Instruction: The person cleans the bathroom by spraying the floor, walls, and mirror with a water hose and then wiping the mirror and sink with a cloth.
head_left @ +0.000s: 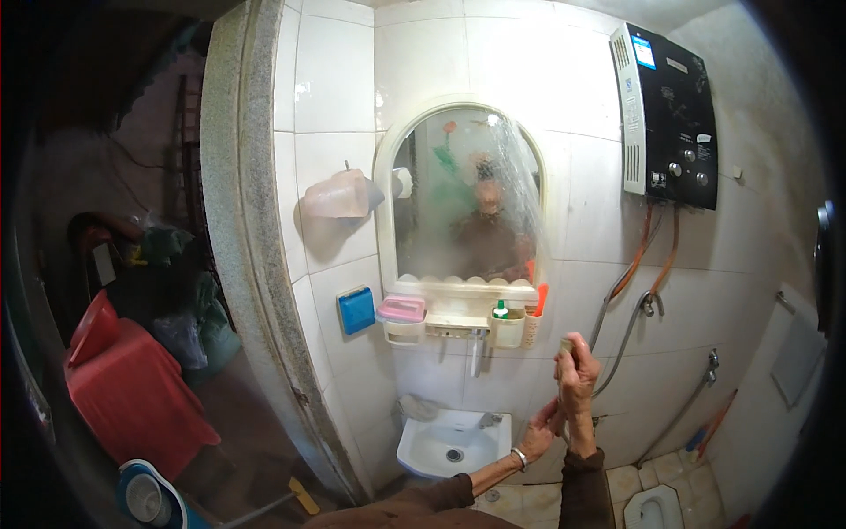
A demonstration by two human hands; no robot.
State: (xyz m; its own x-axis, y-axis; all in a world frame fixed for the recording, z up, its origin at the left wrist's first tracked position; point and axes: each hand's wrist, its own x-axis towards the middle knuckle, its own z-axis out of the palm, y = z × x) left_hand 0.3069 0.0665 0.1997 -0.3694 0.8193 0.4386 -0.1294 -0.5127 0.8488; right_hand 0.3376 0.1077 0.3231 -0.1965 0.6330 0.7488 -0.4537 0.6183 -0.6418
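My right hand [578, 381] is raised to the right of the sink, its fingers closed round the end of a shower hose [567, 434]; a pale tip shows above the fist. My left hand [538, 435], with a bracelet at the wrist, is closed on the hose just below; its fingertips are partly hidden. Ahead is an arched mirror [454, 220] in a cream frame, with streaks of water running down its right side. Under it a cream shelf [458, 319] carries a pink-lidded box [402, 309], a green-capped tube [500, 309] and an orange item [541, 300].
A white sink [454, 443] stands below the shelf. Upper right hangs a black water heater [671, 119] with pipes. A squat toilet [654, 510] is low right. The door frame [251, 220] stands left, with a red-covered table [132, 388] beyond.
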